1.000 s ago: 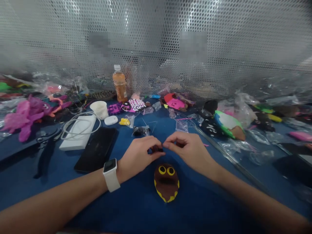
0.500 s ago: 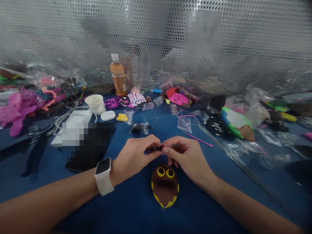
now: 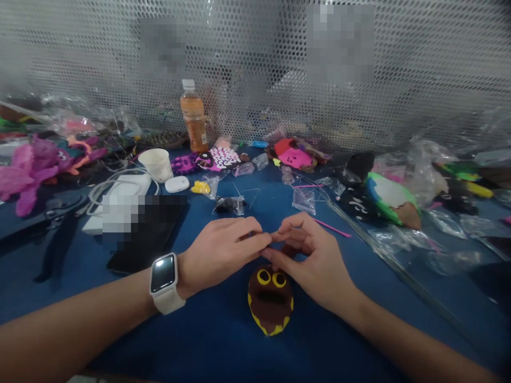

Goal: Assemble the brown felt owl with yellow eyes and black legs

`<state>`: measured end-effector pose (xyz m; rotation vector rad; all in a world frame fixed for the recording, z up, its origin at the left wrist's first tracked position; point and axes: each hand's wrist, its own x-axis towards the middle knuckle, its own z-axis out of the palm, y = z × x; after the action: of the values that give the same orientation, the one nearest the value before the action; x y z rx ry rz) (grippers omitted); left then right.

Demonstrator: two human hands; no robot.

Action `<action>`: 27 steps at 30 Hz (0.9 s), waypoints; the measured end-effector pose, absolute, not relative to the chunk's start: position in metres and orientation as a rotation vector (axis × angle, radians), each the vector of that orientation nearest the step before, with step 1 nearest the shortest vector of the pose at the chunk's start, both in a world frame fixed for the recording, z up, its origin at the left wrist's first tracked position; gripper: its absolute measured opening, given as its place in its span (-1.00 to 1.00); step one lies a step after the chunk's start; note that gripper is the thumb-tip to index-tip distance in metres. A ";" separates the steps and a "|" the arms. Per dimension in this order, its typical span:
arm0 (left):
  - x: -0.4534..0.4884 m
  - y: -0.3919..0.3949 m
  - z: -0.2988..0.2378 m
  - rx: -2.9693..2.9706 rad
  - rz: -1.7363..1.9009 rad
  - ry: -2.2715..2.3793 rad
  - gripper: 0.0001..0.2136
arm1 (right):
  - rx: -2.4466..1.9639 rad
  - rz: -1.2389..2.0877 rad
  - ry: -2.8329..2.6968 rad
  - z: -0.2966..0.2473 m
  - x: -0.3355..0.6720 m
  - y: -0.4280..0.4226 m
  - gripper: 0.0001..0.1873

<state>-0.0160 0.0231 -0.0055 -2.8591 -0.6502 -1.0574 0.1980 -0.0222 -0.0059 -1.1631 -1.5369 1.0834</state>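
A brown oval clay piece [image 3: 272, 311] with yellow-ringed black eyes and a yellow scalloped edge lies on the blue table in front of me. Just above its top edge, my left hand [image 3: 229, 247] and my right hand [image 3: 307, 255] meet at the fingertips. The left fingers are pressed together and reach to the right fingertips. My right thumb and fingers are curled in a pinch. What lies between the fingertips is too small and hidden to name. A watch [image 3: 163, 274] with a pale strap is on my left wrist.
Left are a dark phone-like slab [image 3: 147, 239], black-handled pliers [image 3: 59, 234], a white cup [image 3: 156, 164] and a tea bottle [image 3: 194, 119]. A pink stick [image 3: 332, 227], a clear plastic rod [image 3: 371, 247], plastic bags and painted clay pieces spread right. A perforated screen stands behind.
My left fingers have straightened and slid over toward the right fingertips. My right fingers have lifted slightly and loosened their curl. The brown clay piece stays in place.
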 end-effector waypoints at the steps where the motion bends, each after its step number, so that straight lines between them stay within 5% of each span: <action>1: -0.016 0.023 -0.004 -2.849 -1.051 -0.631 -0.83 | -1.161 1.132 -1.511 -0.006 0.198 -0.022 -0.53; 10: -0.016 0.023 -0.008 -2.841 -1.077 -0.607 -0.73 | -1.143 1.375 -1.382 0.001 0.199 -0.018 -0.49; 20: -0.015 0.031 -0.013 -2.918 -1.254 -0.922 -0.83 | -1.263 0.806 -1.439 0.001 0.230 0.004 -0.79; 27: -0.014 0.027 -0.018 -3.053 -1.269 -0.896 -0.77 | -1.157 1.099 -1.563 -0.006 0.219 -0.014 -0.87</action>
<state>-0.0140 0.0267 -0.0175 -3.0534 -0.8958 -1.2693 0.2186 -0.0141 -0.0056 -1.1572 -1.5629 1.0991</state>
